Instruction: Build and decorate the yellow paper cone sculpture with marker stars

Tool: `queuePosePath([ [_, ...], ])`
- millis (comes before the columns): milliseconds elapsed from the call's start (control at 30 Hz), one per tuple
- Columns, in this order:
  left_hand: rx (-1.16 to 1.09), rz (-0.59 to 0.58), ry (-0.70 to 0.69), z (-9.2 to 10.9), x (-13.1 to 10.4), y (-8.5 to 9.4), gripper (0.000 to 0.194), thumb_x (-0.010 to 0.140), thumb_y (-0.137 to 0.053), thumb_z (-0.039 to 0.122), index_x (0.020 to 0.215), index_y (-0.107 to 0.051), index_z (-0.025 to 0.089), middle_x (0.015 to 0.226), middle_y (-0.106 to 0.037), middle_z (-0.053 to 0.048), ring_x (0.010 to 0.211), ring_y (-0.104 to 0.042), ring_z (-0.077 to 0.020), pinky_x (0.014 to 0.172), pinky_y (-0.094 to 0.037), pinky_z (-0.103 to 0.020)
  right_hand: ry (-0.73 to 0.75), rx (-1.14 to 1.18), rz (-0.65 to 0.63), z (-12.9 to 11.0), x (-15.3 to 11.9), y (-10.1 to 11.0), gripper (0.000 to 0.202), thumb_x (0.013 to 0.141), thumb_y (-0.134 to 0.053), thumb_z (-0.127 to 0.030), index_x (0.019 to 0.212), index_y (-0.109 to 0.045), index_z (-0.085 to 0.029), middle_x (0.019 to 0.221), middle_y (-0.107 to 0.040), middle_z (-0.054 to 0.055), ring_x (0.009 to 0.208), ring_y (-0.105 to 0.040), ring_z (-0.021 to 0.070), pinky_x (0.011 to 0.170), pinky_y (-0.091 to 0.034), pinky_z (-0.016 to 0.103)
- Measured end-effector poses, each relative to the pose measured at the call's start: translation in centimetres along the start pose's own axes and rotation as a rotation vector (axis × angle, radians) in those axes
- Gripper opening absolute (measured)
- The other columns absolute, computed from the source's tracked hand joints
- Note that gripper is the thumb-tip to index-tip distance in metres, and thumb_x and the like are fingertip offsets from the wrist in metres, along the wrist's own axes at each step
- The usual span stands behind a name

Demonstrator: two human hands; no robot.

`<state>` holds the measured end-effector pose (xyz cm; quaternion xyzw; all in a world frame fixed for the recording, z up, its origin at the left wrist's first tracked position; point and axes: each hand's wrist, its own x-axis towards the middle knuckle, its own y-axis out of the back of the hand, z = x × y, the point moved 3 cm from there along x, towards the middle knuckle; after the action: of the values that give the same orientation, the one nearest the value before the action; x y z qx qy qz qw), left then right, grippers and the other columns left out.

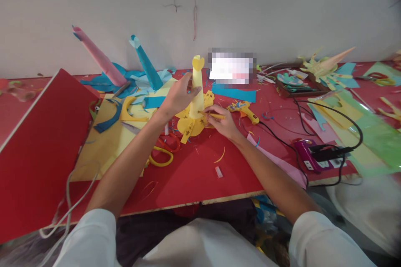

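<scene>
A pale yellow paper tube [197, 87] stands upright on a deeper yellow petal-shaped paper base [191, 127] marked with dark stars. My left hand [180, 96] is closed round the tube's left side, thumb across its front. In my right hand [222, 122] is a thin yellow pencil [216, 115], its tip at the foot of the tube where a star shows. Right of that lies a yellow glue gun [243, 111] with a black cord. Scissors with red and yellow handles [161, 156] rest below my left wrist.
Pink [100, 58] and blue paper tubes [145, 62] lean at the back left. A red board [37, 154] slants up at the left. A purple power box [313, 156] with cables sits right, near a brown tray [300, 87]. Paper scraps and a small eraser-like piece [218, 172] lie about.
</scene>
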<state>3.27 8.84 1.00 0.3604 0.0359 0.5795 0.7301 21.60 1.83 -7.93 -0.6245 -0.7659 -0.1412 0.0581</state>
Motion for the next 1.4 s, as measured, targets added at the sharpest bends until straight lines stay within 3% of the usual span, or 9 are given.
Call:
queuePosePath([
  [567,0.011,0.001,0.008,0.1,-0.1,0.0,0.021,0.09,-0.068,0.025,0.109,-0.061,0.02,0.101,-0.073,-0.008,0.09,-0.07,-0.0194,0.082,-0.057,-0.035,-0.042,0.018,-0.002,-0.1,0.0,-0.1,0.037,0.088,-0.071,-0.058,0.104,-0.071,-0.024,0.105,-0.068,0.006,0.086,-0.068,0.0176,0.067,-0.069,0.032],
  [800,0.012,0.002,0.003,-0.1,0.0,0.0,0.021,0.089,-0.069,0.024,0.108,-0.061,0.02,0.1,-0.072,-0.007,0.092,-0.07,-0.0194,0.083,-0.057,-0.033,-0.028,0.001,-0.017,-0.2,0.0,-0.2,0.04,0.087,-0.071,-0.06,0.107,-0.071,-0.024,0.109,-0.071,0.008,0.094,-0.07,0.0209,0.068,-0.069,0.033],
  [967,0.016,0.0,0.009,0.2,-0.1,0.0,0.021,0.089,-0.067,0.022,0.11,-0.062,0.019,0.1,-0.072,-0.007,0.09,-0.069,-0.0193,0.084,-0.057,-0.034,-0.047,0.022,0.002,-0.1,0.0,-0.2,0.039,0.087,-0.072,-0.06,0.103,-0.07,-0.024,0.106,-0.069,0.006,0.087,-0.069,0.0185,0.068,-0.069,0.032],
  [1200,0.019,0.004,-0.002,0.1,0.0,0.0,0.023,0.09,-0.069,0.028,0.11,-0.062,0.02,0.099,-0.072,-0.007,0.089,-0.069,-0.0191,0.083,-0.057,-0.035,-0.057,0.025,-0.002,-0.3,-0.1,-0.3,0.037,0.086,-0.073,-0.058,0.102,-0.07,-0.024,0.107,-0.069,0.007,0.089,-0.068,0.0191,0.069,-0.068,0.034],
  [1400,0.019,0.028,-0.004,0.7,-0.2,0.4,0.026,0.09,-0.072,0.03,0.112,-0.061,0.021,0.1,-0.073,-0.007,0.092,-0.07,-0.0199,0.082,-0.057,-0.034,0.03,0.078,0.123,-1.5,-0.6,0.4,0.034,0.089,-0.07,-0.058,0.096,-0.068,-0.025,0.087,-0.066,0.002,0.067,-0.064,0.0147,0.058,-0.063,0.032],
])
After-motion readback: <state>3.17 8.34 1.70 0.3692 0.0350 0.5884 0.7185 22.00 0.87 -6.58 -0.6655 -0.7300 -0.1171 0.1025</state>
